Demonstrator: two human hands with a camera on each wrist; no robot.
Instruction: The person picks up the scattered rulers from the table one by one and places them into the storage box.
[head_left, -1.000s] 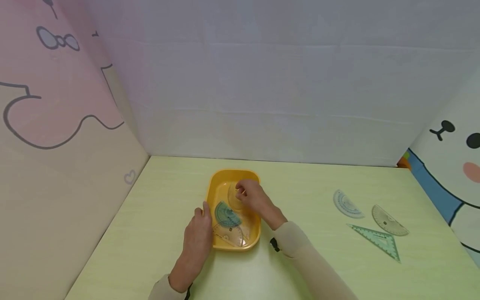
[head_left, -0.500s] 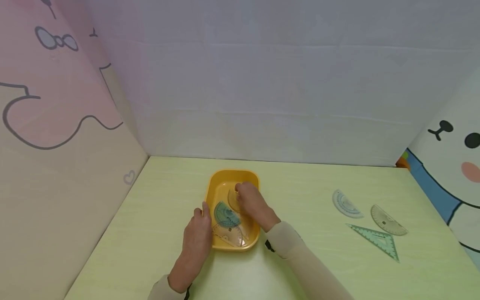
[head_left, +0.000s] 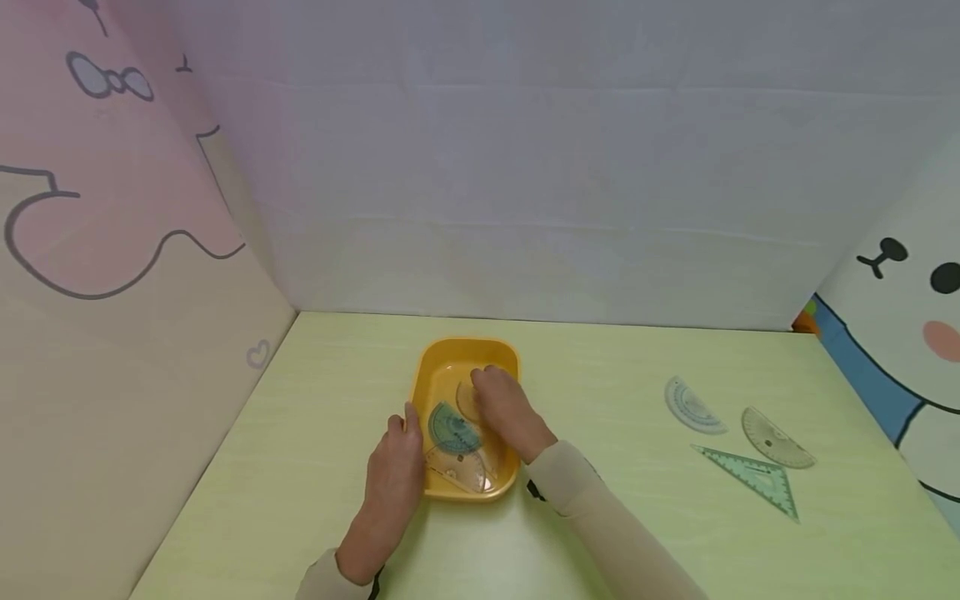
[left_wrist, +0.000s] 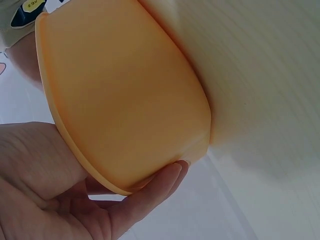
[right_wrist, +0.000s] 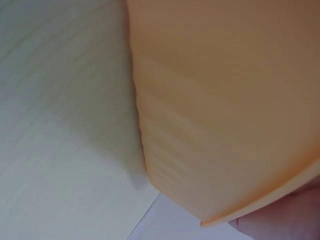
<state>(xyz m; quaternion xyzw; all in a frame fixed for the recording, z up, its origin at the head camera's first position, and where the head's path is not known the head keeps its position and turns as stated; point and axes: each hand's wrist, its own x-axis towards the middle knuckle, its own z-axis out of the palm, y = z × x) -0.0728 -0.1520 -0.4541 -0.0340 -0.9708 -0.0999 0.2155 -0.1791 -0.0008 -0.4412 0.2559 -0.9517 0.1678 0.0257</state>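
Note:
A yellow plastic tray [head_left: 442,358] stands on the table. My left hand [head_left: 395,467] grips its left side; in the left wrist view the thumb [left_wrist: 155,192] and fingers are round the rim. My right hand [head_left: 510,408] is inside the tray, its fingers curled at a clear protractor [head_left: 467,402], which it pinches; the fingertips are hidden. In front of that protractor lie a teal protractor [head_left: 453,429] and another clear protractor [head_left: 467,473], partly overlapping. In the right wrist view the tray's outer wall [right_wrist: 225,110] hides most of the right hand [right_wrist: 282,217].
On the right of the light-green table [head_left: 600,375] lie a clear protractor [head_left: 693,407], a second clear protractor [head_left: 776,439] and a green set square [head_left: 756,479]. A pale wall [head_left: 562,208] closes off the back, with printed panels on both sides.
My right hand has shifted slightly nearer and lower within the tray, and the clear protractor at its fingers has moved down with it. The left hand stays on the tray's side.

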